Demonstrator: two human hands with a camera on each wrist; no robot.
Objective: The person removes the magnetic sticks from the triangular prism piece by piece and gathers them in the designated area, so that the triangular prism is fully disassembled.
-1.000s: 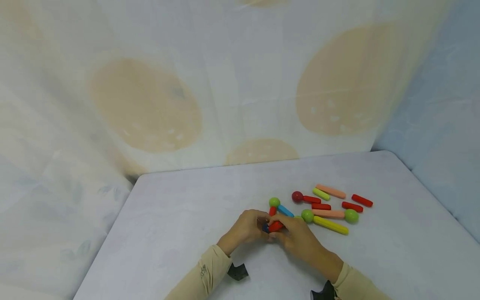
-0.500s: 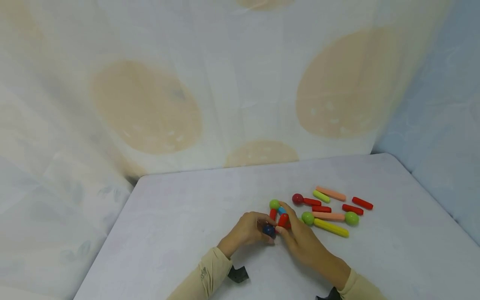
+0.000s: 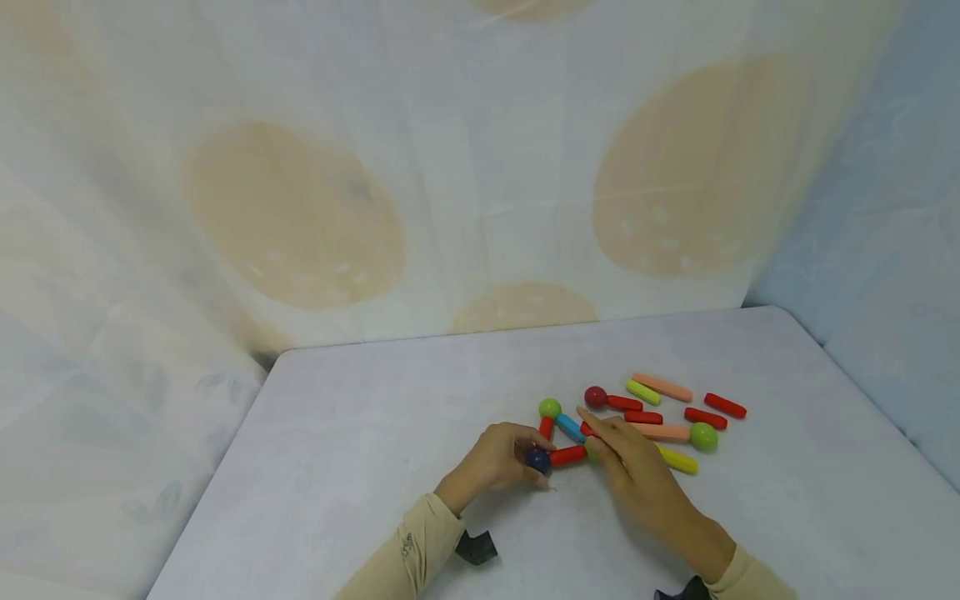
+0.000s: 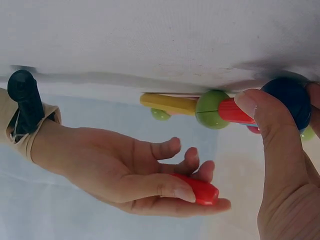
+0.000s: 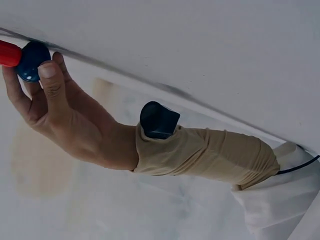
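A staged recording corner rather than a lived-in room is suggested: a pale table (image 3: 360, 433) is enclosed by draped cloth (image 3: 300, 167) printed with large tan spots, and only coloured toy sticks (image 3: 660, 386) and balls (image 3: 703, 436) are laid out.

Ball (image 3: 537, 460) and joined stick (image 3: 567, 455) near table (image 3: 360, 467) front edge, between hands; loose sticks (image 3: 675, 402) toward right edge.

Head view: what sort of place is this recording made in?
Likely an improvised indoor play or recording corner: a pale table draped around with patterned cloth, and coloured toy sticks and balls scattered near the person's hands.
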